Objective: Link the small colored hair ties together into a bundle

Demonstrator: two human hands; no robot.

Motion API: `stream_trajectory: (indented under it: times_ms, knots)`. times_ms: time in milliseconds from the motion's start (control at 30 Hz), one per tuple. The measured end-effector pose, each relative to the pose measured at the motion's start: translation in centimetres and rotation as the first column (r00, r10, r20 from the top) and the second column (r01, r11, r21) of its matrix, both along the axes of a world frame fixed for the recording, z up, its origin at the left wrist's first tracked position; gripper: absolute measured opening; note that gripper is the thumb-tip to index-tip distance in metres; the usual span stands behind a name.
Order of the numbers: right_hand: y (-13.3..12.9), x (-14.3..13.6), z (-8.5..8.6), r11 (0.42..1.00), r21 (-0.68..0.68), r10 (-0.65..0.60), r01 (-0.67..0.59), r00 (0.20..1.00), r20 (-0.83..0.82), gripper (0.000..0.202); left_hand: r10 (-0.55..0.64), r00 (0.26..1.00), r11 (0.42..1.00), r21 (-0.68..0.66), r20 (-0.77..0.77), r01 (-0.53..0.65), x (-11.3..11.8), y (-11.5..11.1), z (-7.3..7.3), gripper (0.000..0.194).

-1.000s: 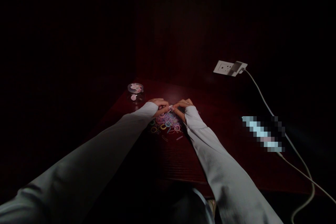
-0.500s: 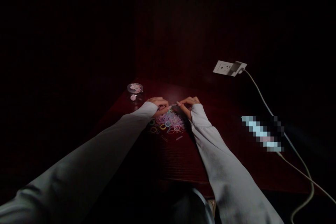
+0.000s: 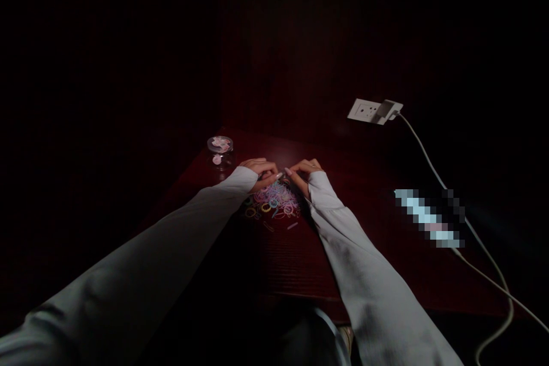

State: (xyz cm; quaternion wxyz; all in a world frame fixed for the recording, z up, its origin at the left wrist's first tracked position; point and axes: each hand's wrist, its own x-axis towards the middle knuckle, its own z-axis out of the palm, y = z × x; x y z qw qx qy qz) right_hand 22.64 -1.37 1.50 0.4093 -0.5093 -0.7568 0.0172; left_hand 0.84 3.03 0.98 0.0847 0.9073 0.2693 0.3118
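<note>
My left hand (image 3: 265, 172) and my right hand (image 3: 303, 174) meet above a pile of small coloured hair ties (image 3: 277, 197) on the dark red table (image 3: 291, 263). Thumb and forefinger of each hand are pinched, and the fingertips almost touch. A tiny hair tie seems to be held between them, though little of it shows. Pink, purple, yellow and blue rings make up the pile, whose far side is partly hidden by my hands. Two thin stretched-out pieces lie just in front of it, a yellowish one (image 3: 268, 226) and a pink one (image 3: 292, 226).
A clear round jar (image 3: 220, 151) with a pink-patterned lid stands at the back left. On the right lies a blurred-out phone-like device (image 3: 429, 220) with a cable (image 3: 484, 271). A white wall socket (image 3: 364, 110) holds a plugged-in charger (image 3: 389, 110).
My right hand has shifted slightly left, bringing its fingertips closer to those of my left hand. The small loop between them is less visible now. The pile looks the same.
</note>
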Motion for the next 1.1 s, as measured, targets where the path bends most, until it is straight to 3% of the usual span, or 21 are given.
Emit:
stream_trajectory:
  times_ms: [267,533,767,1100]
  knots:
    - [-1.2,-0.2,1.0,0.999,-0.04,0.038,-0.036,0.999,0.038,0.033,-0.057,0.997,0.998,0.037,0.045,0.055,0.2,0.3,-0.5,0.028]
    - [-1.0,-0.1,0.7,0.997,-0.069,0.028,-0.018,0.989,0.146,0.032,-0.076,0.997,0.996,0.051,0.032,0.074,0.1,0.9,-1.0,0.032]
    - [-0.8,-0.3,0.3,0.998,-0.052,-0.032,0.038,0.994,0.101,0.036,-0.05,0.997,0.999,0.016,0.059,0.049,0.0,0.2,-0.5,0.025]
    - [-0.3,-0.2,-0.3,0.999,-0.044,-0.025,0.03,0.994,0.109,0.037,-0.058,0.998,0.998,0.018,0.033,0.057,0.0,0.7,-0.8,0.03]
